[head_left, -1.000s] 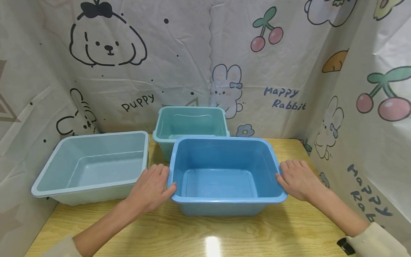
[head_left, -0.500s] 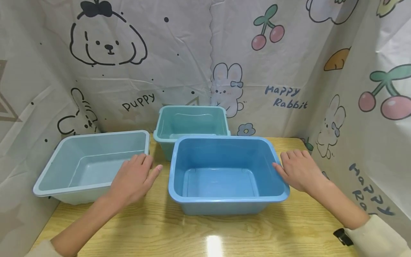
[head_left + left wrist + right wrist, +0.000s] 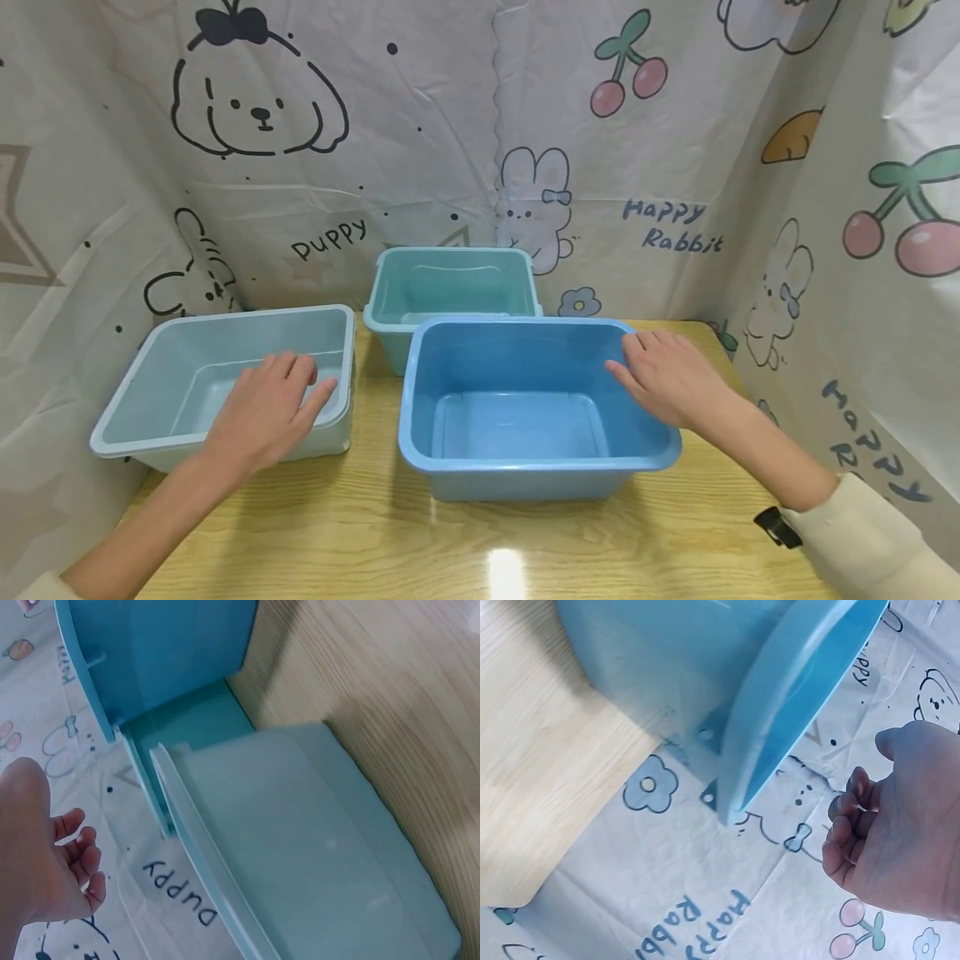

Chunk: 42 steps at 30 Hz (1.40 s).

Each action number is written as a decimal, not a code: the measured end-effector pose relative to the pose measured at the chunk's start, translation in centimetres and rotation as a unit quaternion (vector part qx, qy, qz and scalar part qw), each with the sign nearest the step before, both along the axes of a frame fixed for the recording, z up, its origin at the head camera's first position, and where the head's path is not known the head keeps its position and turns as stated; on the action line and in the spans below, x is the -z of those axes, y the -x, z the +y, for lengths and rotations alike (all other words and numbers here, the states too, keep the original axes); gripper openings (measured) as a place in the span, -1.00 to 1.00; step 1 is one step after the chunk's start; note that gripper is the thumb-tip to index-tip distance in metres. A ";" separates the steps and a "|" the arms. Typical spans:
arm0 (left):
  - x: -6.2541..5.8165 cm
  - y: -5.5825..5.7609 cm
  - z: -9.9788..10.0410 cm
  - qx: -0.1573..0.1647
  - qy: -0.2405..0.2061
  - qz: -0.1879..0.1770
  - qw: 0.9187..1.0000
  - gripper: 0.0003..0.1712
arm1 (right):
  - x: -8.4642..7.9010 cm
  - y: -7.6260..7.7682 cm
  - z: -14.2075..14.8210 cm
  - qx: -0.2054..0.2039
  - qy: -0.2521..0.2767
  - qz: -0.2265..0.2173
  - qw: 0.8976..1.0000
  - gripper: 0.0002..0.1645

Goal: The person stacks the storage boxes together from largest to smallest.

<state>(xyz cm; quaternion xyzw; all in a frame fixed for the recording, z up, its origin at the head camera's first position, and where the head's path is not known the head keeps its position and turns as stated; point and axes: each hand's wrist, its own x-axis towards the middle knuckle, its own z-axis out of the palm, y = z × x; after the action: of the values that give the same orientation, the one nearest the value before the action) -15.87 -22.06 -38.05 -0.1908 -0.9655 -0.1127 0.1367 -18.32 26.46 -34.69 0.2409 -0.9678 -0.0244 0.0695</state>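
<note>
A blue plastic basin (image 3: 517, 425) stands in the middle of the table. My right hand (image 3: 671, 375) hovers over its right rim, fingers loosely bent and holding nothing. In the right wrist view that hand (image 3: 892, 832) is apart from the blue rim (image 3: 757, 727). To the left is a pale grey-green basin (image 3: 225, 325), tilted slightly in view. My left hand (image 3: 262, 408) hangs above its front right part, thumb out and fingers relaxed. The left wrist view shows the same hand (image 3: 52, 855) empty, away from the pale basin's wall (image 3: 285, 825).
Behind the blue basin stands a smaller teal basin (image 3: 450, 287), its front partly hidden. A cloth with cartoon prints (image 3: 435, 100) hangs around the back and sides. The wooden table (image 3: 375, 533) runs along the front.
My left hand has let go of the blue basin's left rim and moved left over the pale basin. My right hand has left the right rim, shifting slightly up and inward.
</note>
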 end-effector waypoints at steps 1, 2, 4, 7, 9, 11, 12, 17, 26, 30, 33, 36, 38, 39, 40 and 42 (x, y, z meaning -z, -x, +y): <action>0.0 0.0 -0.3 -0.003 -0.002 0.000 1.000 -0.65 | -0.1 0.1 -0.3 0.001 0.000 -0.002 1.000 -0.64; 0.0 0.0 -0.6 -0.006 -0.003 0.000 1.000 -0.65 | -0.2 0.2 -0.5 0.003 0.000 -0.005 1.000 -0.64; 0.1 0.0 -1.2 -0.011 -0.002 0.005 1.000 -0.65 | -0.4 0.3 -1.1 0.005 -0.001 -0.009 1.000 -0.64; 0.2 0.0 -2.2 -0.013 0.001 0.011 1.000 -0.66 | -0.6 0.4 -1.8 0.010 -0.003 -0.014 1.000 -0.63; 0.2 0.1 -2.8 -0.013 0.003 0.014 1.000 -0.66 | -0.8 0.5 -2.2 0.009 -0.008 -0.011 1.000 -0.63; 0.2 0.0 -3.3 -0.013 0.006 0.018 1.000 -0.66 | -0.9 0.5 -2.6 0.006 -0.008 -0.010 1.000 -0.63; 0.2 0.0 -3.6 -0.015 0.006 0.018 1.000 -0.66 | -0.9 0.5 -2.8 0.003 -0.008 -0.009 1.000 -0.63; 0.4 0.0 -4.8 -0.020 0.005 0.011 1.000 -0.65 | -1.0 0.7 -3.7 -0.006 -0.005 -0.007 1.000 -0.62; 0.6 0.2 -6.9 -0.037 0.013 -0.015 0.999 -0.63 | -1.4 0.9 -5.8 -0.029 0.008 0.002 1.000 -0.62; 0.5 0.2 -7.7 -0.043 0.011 -0.012 0.999 -0.62 | -1.5 1.0 -6.4 -0.026 0.011 -0.002 1.000 -0.61; 0.4 0.2 -8.3 -0.049 0.011 -0.011 0.999 -0.61 | -1.6 1.0 -6.8 -0.026 0.014 -0.004 1.000 -0.60; 0.4 0.2 -8.9 -0.054 0.011 -0.011 0.998 -0.60 | -1.6 1.1 -7.1 -0.028 0.020 -0.007 0.999 -0.60; 0.4 0.3 -9.3 -0.056 0.011 -0.009 0.998 -0.60 | -1.6 1.1 -7.4 -0.029 0.024 -0.010 0.999 -0.60; 0.4 0.3 -9.6 -0.056 0.011 -0.007 0.998 -0.60 | -1.6 1.1 -7.6 -0.028 0.027 -0.014 0.999 -0.60; 0.5 0.4 -9.8 -0.058 0.013 -0.001 0.998 -0.61 | -1.6 1.2 -7.7 -0.029 0.029 -0.017 0.999 -0.61; 0.6 0.5 -10.4 -0.059 0.018 0.006 0.998 -0.61 | -1.7 1.2 -8.1 -0.030 0.033 -0.021 0.999 -0.61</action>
<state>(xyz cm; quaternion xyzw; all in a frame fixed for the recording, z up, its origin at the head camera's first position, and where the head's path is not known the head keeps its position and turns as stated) -16.36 -32.47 -38.62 -0.1369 -0.9761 -0.0863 0.1453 -19.52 18.37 -32.97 0.2680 -0.9615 0.0151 0.0580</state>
